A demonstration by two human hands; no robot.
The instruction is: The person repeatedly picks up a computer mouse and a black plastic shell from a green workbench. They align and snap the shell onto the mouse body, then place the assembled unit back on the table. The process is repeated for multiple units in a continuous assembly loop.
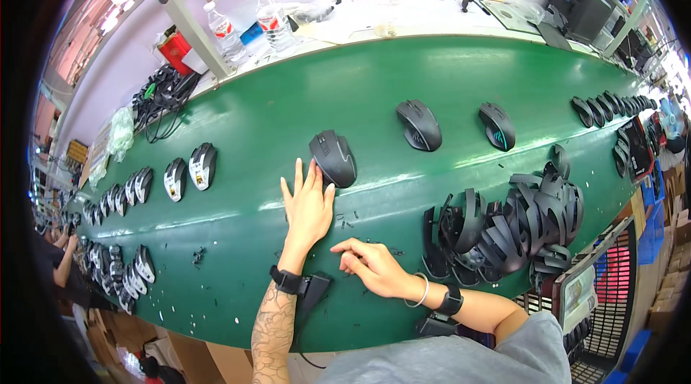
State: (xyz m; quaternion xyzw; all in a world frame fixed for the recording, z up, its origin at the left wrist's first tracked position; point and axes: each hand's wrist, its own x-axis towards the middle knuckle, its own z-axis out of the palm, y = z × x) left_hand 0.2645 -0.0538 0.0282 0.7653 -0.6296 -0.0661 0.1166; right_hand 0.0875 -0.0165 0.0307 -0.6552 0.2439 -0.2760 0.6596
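Observation:
My left hand (309,210) is open, its fingers spread, with the fingertips against the near left side of a black computer mouse (333,159). The mouse lies on the green work surface (245,240). Lower and to the right, my right hand (374,267) hovers above the surface, index finger pointing left and the other fingers loosely bent. Nothing shows between its fingers, though the palm side is hidden. Several tiny dark pieces (347,220) are scattered between my hands. Farther right lie another black mouse (419,125) and a mouse with a blue-green mark (497,126).
Black curved mouse shells (507,229) are heaped to my right. Part-assembled mice (202,166) line the left, with white-and-black ones (144,264) nearer me. Finished-looking mice (604,107) stand in a row at far right. Bottles (273,20) stand on the back ledge. A black crate (612,297) is at lower right.

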